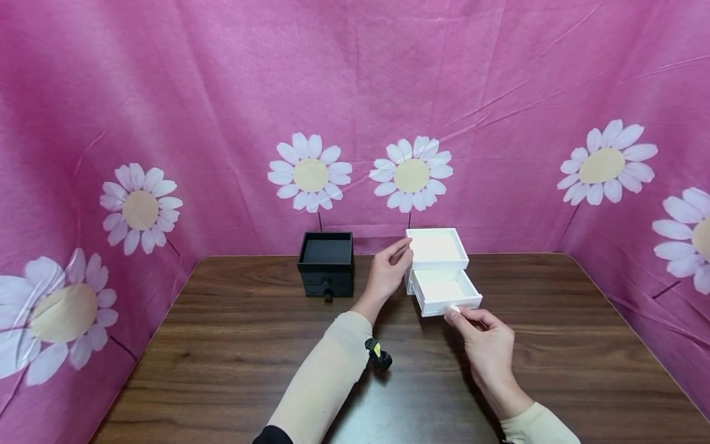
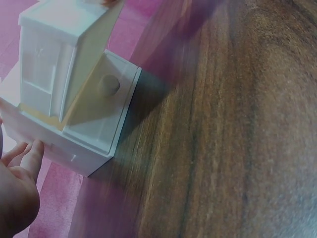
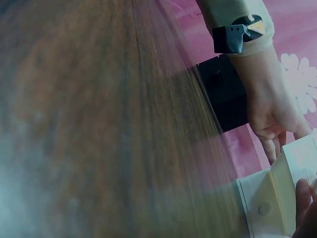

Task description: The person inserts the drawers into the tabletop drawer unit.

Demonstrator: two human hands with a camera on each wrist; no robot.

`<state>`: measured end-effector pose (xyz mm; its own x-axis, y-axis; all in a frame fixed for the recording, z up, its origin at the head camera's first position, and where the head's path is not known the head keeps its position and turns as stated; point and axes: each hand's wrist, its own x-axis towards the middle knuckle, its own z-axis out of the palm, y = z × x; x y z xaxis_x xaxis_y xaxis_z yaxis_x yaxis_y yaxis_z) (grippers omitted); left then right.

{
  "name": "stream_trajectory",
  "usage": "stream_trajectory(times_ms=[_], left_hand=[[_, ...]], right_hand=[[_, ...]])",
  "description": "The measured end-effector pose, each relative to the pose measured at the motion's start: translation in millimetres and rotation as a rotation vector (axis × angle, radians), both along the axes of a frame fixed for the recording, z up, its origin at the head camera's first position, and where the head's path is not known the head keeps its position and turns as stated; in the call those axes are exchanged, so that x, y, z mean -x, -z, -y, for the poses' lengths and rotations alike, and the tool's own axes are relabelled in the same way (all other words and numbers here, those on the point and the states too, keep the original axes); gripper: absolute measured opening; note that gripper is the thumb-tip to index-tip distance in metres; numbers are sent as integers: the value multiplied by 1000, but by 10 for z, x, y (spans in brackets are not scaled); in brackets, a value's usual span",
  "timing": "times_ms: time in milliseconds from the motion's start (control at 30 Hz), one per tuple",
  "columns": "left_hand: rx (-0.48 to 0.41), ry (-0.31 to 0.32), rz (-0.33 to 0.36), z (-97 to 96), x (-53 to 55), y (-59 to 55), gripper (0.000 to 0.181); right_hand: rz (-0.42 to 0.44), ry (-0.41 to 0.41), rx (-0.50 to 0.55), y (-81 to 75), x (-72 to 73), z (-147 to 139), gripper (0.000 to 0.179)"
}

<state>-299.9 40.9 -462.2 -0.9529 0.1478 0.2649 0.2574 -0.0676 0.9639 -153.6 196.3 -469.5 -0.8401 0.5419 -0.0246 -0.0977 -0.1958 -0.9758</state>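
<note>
A small white drawer box (image 1: 437,246) with an open-topped upper tray stands toward the back of the table. Its upper drawer (image 1: 447,285) is pulled out, and no contents show inside. My right hand (image 1: 490,345) pinches the small knob on that drawer's front. The left hand (image 1: 385,274) touches the box's left side; in the left wrist view its extended fingers (image 2: 33,157) rest against that wall. Below the drawn-out drawer, a closed lower drawer with a round knob (image 2: 109,85) shows in the left wrist view.
A black drawer box (image 1: 326,271) with round knobs and an open top stands left of the white one. Both are on a dark wooden table (image 1: 233,357). A pink curtain (image 1: 222,92) with white daisies hangs behind and at the sides.
</note>
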Motion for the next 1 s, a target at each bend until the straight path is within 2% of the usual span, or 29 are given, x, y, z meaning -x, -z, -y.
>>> stream_trajectory(times_ms=[400, 1000], left_hand=[[-10, -4, 24, 6, -1, -4, 37], [-17, 13, 28, 12, 5, 0, 38]], right_hand=[[29, 27, -65, 16, 66, 52, 10], [-19, 99, -192, 29, 35, 116, 13]])
